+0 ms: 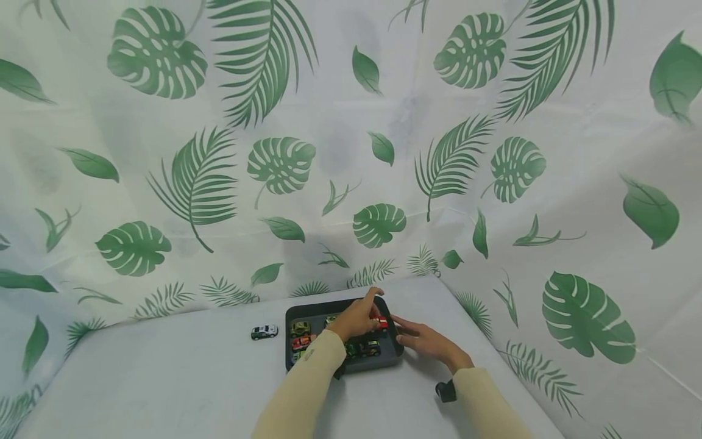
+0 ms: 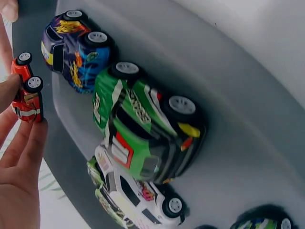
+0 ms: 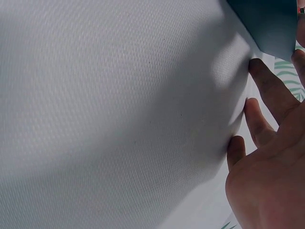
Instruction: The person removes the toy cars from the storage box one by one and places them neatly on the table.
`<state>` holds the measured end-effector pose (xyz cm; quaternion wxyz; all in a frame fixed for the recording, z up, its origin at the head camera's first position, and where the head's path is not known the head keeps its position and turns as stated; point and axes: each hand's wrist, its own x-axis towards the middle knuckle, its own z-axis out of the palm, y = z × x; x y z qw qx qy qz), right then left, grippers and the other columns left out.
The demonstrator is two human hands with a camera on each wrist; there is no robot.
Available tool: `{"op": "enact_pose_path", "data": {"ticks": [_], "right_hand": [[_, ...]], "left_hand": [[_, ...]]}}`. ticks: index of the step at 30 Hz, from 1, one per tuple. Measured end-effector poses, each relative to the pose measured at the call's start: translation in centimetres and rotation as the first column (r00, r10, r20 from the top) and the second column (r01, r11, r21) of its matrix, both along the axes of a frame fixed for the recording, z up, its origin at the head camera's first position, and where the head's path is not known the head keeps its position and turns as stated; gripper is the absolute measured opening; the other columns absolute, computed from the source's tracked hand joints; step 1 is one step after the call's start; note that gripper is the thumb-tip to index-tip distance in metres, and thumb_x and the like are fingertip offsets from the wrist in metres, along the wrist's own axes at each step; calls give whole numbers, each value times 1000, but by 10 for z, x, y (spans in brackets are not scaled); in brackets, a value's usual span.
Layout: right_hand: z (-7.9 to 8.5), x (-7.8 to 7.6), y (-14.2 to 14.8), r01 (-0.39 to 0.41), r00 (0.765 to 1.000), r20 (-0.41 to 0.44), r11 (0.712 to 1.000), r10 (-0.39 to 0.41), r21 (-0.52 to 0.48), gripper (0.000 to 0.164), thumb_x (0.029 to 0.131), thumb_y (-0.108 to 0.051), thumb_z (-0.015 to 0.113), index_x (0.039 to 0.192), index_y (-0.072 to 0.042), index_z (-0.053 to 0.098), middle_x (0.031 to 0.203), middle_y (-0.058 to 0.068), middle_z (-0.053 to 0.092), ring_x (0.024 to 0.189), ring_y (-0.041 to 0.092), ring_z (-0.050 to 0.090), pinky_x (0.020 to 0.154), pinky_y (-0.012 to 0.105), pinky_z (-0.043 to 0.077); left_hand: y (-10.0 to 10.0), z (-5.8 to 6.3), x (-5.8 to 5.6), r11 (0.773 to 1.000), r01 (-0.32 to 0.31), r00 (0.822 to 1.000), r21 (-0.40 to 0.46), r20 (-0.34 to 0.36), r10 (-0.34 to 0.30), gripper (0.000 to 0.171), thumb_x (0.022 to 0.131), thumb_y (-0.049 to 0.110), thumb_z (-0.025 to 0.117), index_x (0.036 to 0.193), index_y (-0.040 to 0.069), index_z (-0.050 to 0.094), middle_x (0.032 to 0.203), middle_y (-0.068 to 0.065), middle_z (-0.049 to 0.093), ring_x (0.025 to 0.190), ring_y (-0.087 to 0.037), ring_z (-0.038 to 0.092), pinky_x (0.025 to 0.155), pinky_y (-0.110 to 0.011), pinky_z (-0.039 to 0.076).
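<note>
My left hand (image 1: 353, 320) pinches a small red toy car (image 2: 29, 95) between thumb and fingers, over the right part of a dark grey tray (image 1: 378, 364). In the left wrist view the tray holds a purple-blue toy car (image 2: 78, 50) with flame markings, a green toy car (image 2: 143, 126) and a white toy car (image 2: 136, 195). My right hand (image 1: 430, 342) is at the tray's right side, its fingers spread. In the right wrist view its fingertips lie on the white table, right by the tray's corner (image 3: 271, 28).
A white-and-dark toy car (image 1: 264, 331) stands on the table (image 1: 164, 378), left of the tray. More toy cars, among them an orange-red one (image 1: 300, 342), sit in the tray's left part. A leaf-patterned cloth (image 1: 334, 110) hangs behind and at the right.
</note>
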<state>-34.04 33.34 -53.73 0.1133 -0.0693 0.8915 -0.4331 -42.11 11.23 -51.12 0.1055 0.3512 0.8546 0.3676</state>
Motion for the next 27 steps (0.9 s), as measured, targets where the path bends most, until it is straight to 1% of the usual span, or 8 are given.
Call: {"op": "enact_pose_path", "data": {"ticks": [3, 6, 11, 14, 17, 22, 27], "right_hand": [[1, 0, 0, 6, 1000, 1, 1000, -6, 1, 63, 106, -21, 65, 164, -10, 44, 154, 29, 54, 147, 54, 42, 115, 77, 28], [1, 1, 0, 4, 1000, 0, 1000, -4, 0, 63, 106, -21, 65, 164, -10, 44, 154, 29, 53, 147, 53, 42, 116, 77, 29], [0, 1, 0, -1, 1000, -9, 1000, 1, -10, 63, 105, -21, 65, 164, -9, 44, 155, 30, 52, 147, 53, 43, 116, 76, 29], [-1, 0, 0, -5, 1000, -14, 1000, 5, -7, 63, 106, -20, 65, 164, -9, 44, 154, 29, 53, 146, 53, 43, 115, 76, 30], [-2, 0, 0, -8, 1000, -10, 1000, 8, -3, 63, 106, -21, 64, 164, -9, 44, 155, 28, 52, 147, 53, 42, 116, 76, 29], [-1, 0, -1, -4, 1000, -10, 1000, 4, 14, 62, 107, -21, 63, 165, -9, 43, 155, 28, 53, 148, 53, 41, 116, 76, 29], [-1, 2, -1, 3, 1000, -15, 1000, -3, 11, 61, 108, -20, 62, 165, -9, 42, 156, 28, 51, 148, 53, 40, 116, 75, 29]], "left_hand": [[-1, -1, -4, 1000, -1, 1000, -29, -2, 1, 51, 98, 2, 78, 142, 8, 51, 111, -4, 73, 99, -16, 69, 94, -39, 57], [-2, -2, -6, 998, -6, 1000, -57, 0, 6, 38, 99, 5, 78, 132, 5, 59, 112, -4, 72, 100, -16, 68, 92, -38, 57], [-3, -2, -8, 997, 7, 999, -76, -37, -10, 22, 98, 5, 79, 117, 10, 68, 104, 3, 71, 94, -11, 66, 88, -34, 57], [-5, -2, -8, 997, 13, 998, -82, -54, -17, 18, 98, 6, 79, 111, 13, 70, 100, 5, 71, 92, -9, 65, 88, -33, 56], [-6, 0, -7, 996, 19, 998, -83, -64, -24, 16, 98, 6, 79, 110, 12, 72, 99, 5, 72, 91, -9, 65, 88, -33, 57], [-11, 5, -4, 997, 36, 995, -73, -93, -43, 13, 99, 5, 77, 111, 9, 77, 100, 2, 75, 91, -9, 67, 87, -33, 58], [-17, 11, -1, 996, 56, 993, -63, -96, -62, 14, 102, 6, 74, 115, 8, 79, 104, 0, 77, 93, -9, 69, 85, -32, 58]]}}
